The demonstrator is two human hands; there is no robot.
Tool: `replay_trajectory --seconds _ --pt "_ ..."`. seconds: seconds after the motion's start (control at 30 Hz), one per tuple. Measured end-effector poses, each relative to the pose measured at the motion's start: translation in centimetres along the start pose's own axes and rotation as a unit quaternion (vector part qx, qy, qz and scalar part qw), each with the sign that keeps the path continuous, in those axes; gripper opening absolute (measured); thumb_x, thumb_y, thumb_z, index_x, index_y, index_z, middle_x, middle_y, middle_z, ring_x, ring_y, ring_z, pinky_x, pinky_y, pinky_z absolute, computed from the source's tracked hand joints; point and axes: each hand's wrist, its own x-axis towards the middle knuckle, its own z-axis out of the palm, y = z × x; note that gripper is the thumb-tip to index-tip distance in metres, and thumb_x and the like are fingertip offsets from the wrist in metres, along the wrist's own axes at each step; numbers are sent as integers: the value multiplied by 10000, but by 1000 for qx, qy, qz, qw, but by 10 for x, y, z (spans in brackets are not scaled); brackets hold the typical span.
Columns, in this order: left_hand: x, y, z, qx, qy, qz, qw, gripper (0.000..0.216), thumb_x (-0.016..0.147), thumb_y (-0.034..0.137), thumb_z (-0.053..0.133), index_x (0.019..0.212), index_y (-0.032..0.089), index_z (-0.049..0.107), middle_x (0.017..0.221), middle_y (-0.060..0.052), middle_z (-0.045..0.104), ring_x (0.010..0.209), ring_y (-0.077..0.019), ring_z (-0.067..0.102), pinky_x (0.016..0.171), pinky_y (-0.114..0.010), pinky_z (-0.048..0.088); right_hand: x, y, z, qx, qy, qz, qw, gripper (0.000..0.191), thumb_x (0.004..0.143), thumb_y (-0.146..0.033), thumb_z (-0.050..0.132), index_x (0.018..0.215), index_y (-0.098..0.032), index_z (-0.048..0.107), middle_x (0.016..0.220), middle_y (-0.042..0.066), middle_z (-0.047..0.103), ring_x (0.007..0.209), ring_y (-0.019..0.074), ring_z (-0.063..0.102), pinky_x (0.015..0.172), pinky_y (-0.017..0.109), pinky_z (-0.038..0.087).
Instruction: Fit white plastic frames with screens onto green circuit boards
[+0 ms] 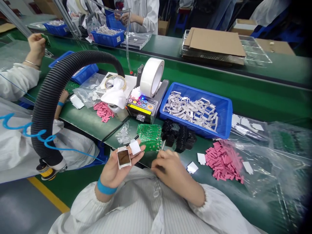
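My left hand [117,165] lies palm up and holds a small framed display module [123,157] with a dark brown screen; a white square tab [135,147] rests at its fingertips. My right hand [170,169] is curled at the table's near edge, fingers bent under, and what it holds is hidden. Just beyond both hands lies a stack of green circuit boards [149,136], with a heap of black parts [179,135] to its right.
A tape dispenser [146,104] with a white roll stands behind the boards, next to a blue bin [220,107] of white frames. Pink pads [224,161] and plastic bags lie right. A black ribbed hose [48,97] arches left. Other people work alongside and across the belt.
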Motion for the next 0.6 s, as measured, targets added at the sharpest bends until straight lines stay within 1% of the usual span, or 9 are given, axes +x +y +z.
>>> replay_trajectory --seconds 0.1,0.17,0.2,0.23,0.3,0.33,0.47,0.53,0.6 --pt "-4 -3 2 -22 -30 -37 999 372 670 520 693 803 175 731 1150 -92 683 1081 -288 616 1033 -452 391 2 7 15 -37 -1 28 999 147 788 -131 619 655 -186 647 738 37 560 802 198 512 717 360 376" --pt "-6 -7 7 -41 -62 -60 995 368 680 513 688 789 165 732 1123 -96 693 1056 -283 630 988 -421 436 4 10 11 27 8 10 1000 63 825 -230 609 795 -201 656 814 42 578 825 194 524 729 354 406" --pt "-7 -9 11 -50 -80 -73 993 367 684 509 686 787 160 732 1100 -97 701 1052 -281 632 969 -406 452 6 11 5 103 9 -9 995 116 850 -302 585 893 -214 646 860 42 586 841 187 535 738 345 426" --pt "-7 -10 15 -59 -99 -87 990 367 689 505 684 793 156 732 1084 -97 705 1047 -278 635 953 -393 463 7 11 -2 199 7 -32 979 196 873 -370 549 981 -225 625 908 44 591 866 180 546 754 336 444" --pt "-7 -12 22 -74 -138 -115 981 380 693 503 680 812 145 732 1063 -103 707 1033 -268 642 932 -370 476 10 11 -17 385 -14 -72 920 303 893 -448 502 1087 -236 597 1011 58 590 961 179 555 825 334 454" --pt "-7 -13 26 -81 -155 -129 976 387 698 502 675 824 141 733 1068 -110 704 1024 -262 647 922 -363 482 11 10 -23 449 -36 -82 889 326 883 -466 514 1098 -239 606 1056 64 586 1012 186 549 864 342 446" --pt "-7 -15 37 -100 -206 -162 960 383 698 488 684 839 136 736 1150 -132 671 974 -249 670 872 -348 508 14 4 -26 569 -130 -90 807 319 811 -477 618 1016 -240 677 1123 63 578 1047 197 556 919 366 430" --pt "-8 -15 40 -107 -220 -172 954 372 685 475 702 840 139 735 1186 -131 652 961 -254 676 855 -349 515 13 0 -21 620 -141 -87 767 307 774 -466 661 988 -246 681 1143 57 577 1052 200 561 923 373 434" --pt "-8 -16 41 -108 -220 -182 952 371 682 462 712 861 138 725 1134 -128 674 970 -259 673 864 -355 508 10 -3 -19 657 -118 -70 741 311 733 -459 701 960 -250 669 1143 52 587 1044 202 570 900 364 454"
